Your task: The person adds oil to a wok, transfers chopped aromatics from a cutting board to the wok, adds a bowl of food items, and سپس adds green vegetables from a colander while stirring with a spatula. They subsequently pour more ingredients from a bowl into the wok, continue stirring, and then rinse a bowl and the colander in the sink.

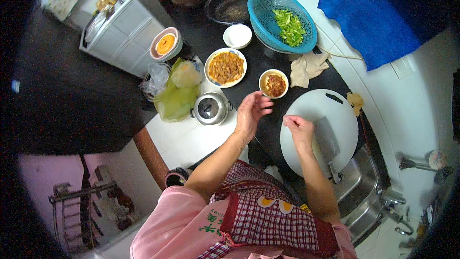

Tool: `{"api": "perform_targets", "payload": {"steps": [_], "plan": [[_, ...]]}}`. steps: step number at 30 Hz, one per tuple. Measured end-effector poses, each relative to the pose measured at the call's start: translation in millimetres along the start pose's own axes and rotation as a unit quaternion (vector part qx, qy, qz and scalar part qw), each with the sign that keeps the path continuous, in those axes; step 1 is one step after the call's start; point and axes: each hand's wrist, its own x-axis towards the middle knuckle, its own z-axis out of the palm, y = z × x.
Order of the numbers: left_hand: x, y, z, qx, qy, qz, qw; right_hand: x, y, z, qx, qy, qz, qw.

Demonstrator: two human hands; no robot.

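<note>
My left hand is raised with its fingers apart, just short of a small white bowl of reddish-brown chopped food. It holds nothing that I can see. My right hand hovers over the left side of a round white cutting board. Its fingers are curled towards the thumb, and nothing shows between them. Beneath and beside that hand, a cleaver lies on the board with its handle towards the sink. Farther off is a white bowl of diced meat in sauce.
A blue-green plastic colander holds sliced green peppers. Near it are an empty white bowl and a crumpled cloth. A lidded steel pot stands left, by a green plastic bag. The steel sink is at right.
</note>
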Motion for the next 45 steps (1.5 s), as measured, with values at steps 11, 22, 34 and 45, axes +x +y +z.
{"api": "perform_targets", "payload": {"steps": [11,22,34,45], "plan": [[109.4,-16.1,-33.8,0.312,0.036,-0.222,0.923,56.0,-36.5,34.7,-0.286,0.174,-0.184,0.924],[-9.5,-26.8,35.7,0.314,-0.247,-0.186,0.898,-84.4,-34.8,-27.1,-0.455,0.273,-0.152,0.834],[-245.1,-176.1,86.5,0.378,-0.442,-0.404,0.706,-405.4,32.1,-107.7,-0.4,0.461,-0.025,0.792],[-406.1,-319.9,139.8,0.392,-0.516,-0.519,0.557,-712.4,203.9,-226.5,-0.344,0.723,0.265,0.537]]}}
